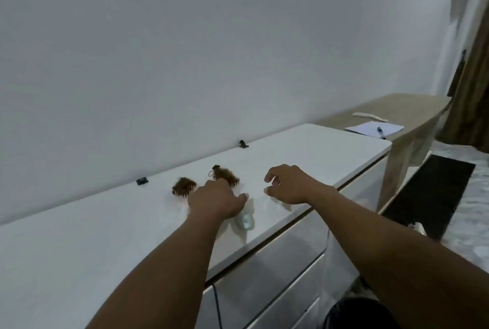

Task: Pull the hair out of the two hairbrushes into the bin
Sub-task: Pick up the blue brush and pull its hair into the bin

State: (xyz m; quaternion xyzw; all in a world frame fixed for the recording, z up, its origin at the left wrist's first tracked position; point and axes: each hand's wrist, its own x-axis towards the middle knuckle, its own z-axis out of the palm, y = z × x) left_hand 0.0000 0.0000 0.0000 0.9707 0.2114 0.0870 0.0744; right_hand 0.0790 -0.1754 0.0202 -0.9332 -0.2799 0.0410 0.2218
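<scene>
Two hairbrushes lie on the white dresser top point(79, 236), both heads packed with brown hair. The left hairbrush point(184, 187) shows only its head. The right hairbrush point(229, 176) has a black hair tie beside its head, and a pale handle end point(244, 220) sticks out below my left hand. My left hand point(215, 200) lies palm down over the brushes' handles, fingertips at the right brush's head; whether it grips one is hidden. My right hand point(288, 185) hovers just right of them, fingers curled and apart, holding nothing. The dark bin point(362, 312) stands on the floor at the bottom right.
Two small black clips point(142, 181) point(243, 144) sit by the wall at the dresser's back edge. Drawer fronts point(277, 275) lie below the top. A wooden desk point(402, 111) with paper and a pen stands beyond. A dark mat point(428, 191) covers the floor.
</scene>
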